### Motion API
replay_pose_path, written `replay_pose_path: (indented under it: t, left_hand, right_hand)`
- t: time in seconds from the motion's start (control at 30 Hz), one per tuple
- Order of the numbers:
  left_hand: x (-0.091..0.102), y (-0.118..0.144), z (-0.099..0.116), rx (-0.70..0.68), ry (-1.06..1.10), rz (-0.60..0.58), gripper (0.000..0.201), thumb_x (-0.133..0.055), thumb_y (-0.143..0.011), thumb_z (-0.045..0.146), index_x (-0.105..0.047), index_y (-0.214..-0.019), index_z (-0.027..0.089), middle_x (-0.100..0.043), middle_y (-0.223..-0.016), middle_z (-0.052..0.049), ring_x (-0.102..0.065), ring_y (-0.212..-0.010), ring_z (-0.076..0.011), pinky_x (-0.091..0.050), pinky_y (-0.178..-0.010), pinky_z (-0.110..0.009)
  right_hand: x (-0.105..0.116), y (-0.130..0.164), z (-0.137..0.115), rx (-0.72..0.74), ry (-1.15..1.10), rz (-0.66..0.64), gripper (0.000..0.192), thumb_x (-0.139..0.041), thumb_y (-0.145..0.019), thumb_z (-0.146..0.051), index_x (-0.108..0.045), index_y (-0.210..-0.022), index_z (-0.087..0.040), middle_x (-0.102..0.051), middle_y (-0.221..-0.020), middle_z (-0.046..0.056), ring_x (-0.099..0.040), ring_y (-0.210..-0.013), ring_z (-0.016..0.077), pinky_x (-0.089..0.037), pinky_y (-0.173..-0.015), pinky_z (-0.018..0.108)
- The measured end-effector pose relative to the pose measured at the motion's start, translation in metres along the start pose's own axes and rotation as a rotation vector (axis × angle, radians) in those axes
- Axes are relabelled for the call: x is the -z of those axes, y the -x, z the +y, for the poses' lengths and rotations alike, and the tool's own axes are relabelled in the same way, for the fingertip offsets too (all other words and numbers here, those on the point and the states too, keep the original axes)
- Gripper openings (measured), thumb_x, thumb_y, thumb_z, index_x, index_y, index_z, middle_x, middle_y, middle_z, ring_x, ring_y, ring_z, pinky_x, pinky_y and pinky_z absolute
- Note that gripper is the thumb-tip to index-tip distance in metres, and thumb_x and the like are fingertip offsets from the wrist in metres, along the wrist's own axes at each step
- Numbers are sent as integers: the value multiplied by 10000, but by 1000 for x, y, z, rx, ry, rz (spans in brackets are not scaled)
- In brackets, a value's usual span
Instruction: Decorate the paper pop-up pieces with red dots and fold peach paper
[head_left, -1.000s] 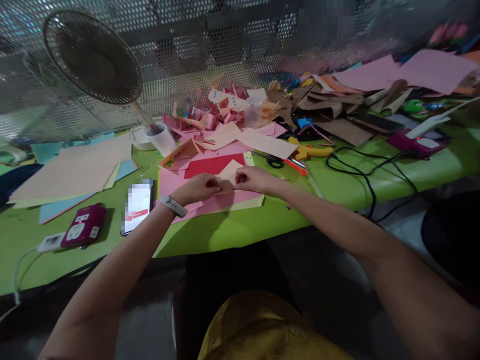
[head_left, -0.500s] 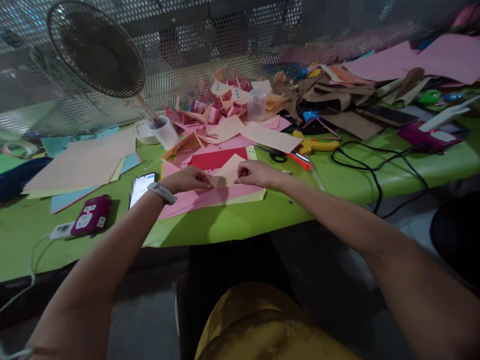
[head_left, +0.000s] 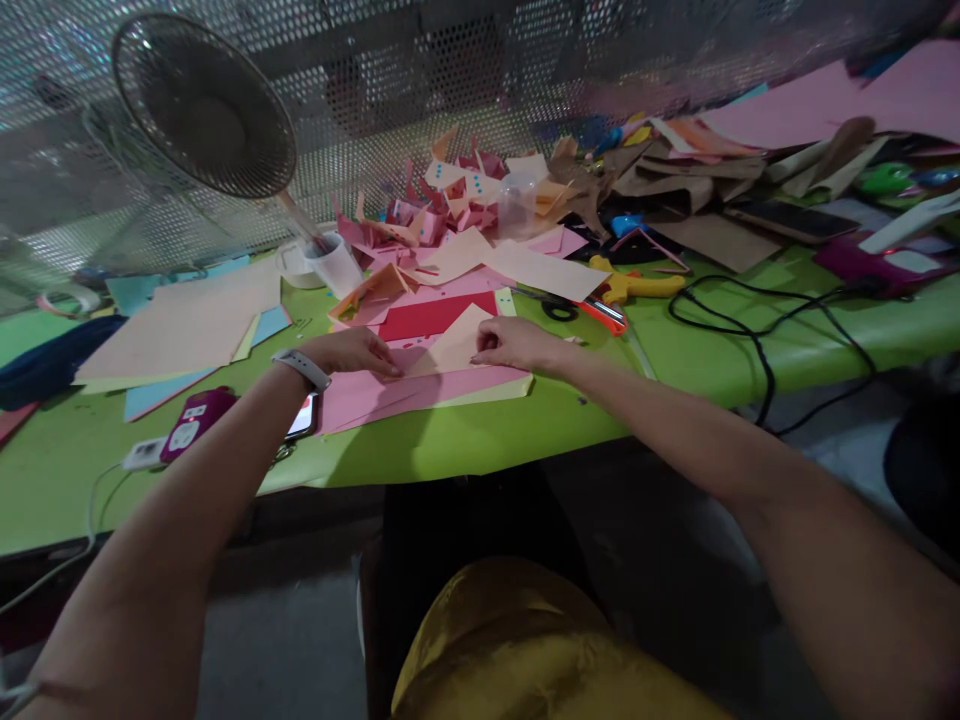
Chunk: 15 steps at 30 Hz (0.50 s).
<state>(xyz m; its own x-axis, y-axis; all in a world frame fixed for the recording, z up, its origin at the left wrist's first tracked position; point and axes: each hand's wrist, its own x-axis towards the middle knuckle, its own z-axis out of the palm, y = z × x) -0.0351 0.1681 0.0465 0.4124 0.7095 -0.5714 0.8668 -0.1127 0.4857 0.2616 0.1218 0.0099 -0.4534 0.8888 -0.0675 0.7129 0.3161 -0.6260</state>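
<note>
A peach sheet of paper, with a pointed top, lies over pink paper in front of me. My right hand pinches its right side with curled fingers. At the sheet's lower left corner is my left hand, thumb and fingertips closed on the edge. A white watch band circles that wrist. Behind the sheet, a red piece of paper lies flat. A pale yellow edge shows from under the pink paper at the right.
An orange cutter, black-handled scissors and a yellow tool lie right of my hands. Paper scraps pile up behind. Leftward are a phone, a purple power adapter, a white cup and a fan.
My left hand has slid left along the peach sheet, away from the right hand, and its forearm now covers part of the phone. My right hand stays at the sheet. The view has shifted slightly.
</note>
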Motion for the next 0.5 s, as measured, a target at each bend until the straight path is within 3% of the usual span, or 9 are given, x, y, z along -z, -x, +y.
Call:
replay_pose_path:
  t: [0.23, 0.4, 0.5]
  left_hand:
    - [7, -4, 5, 28, -145, -65, 364, -768, -599, 528, -784, -791, 219, -764, -871, -81, -651, -912, -249, -462, -825, -309]
    - [13, -3, 15, 82, -158, -143, 366, -737, -592, 563, -763, -721, 221, -754, -804, -77, -649, -820, -232, -460, -751, -297]
    - [17, 2, 24, 120, -275, -79, 369, -764, -541, 550, -735, -651, 199, -730, -745, -84, -628, -758, -233, -433, -688, -284]
  right_hand:
    - [1, 0, -2, -25, -6, -3, 194, -738, -792, -341, -612, -823, -196, -713, -907, 43, -614, -795, 178, -403, -647, 275]
    - [3, 3, -6, -37, -5, -1, 183, -734, -796, -334, -611, -816, -200, -705, -904, 38, -607, -799, 176, -399, -662, 280]
    - [4, 4, -7, -37, -15, -7, 181, -730, -798, -331, -604, -811, -201, -704, -913, 43, -603, -797, 175, -400, -658, 283]
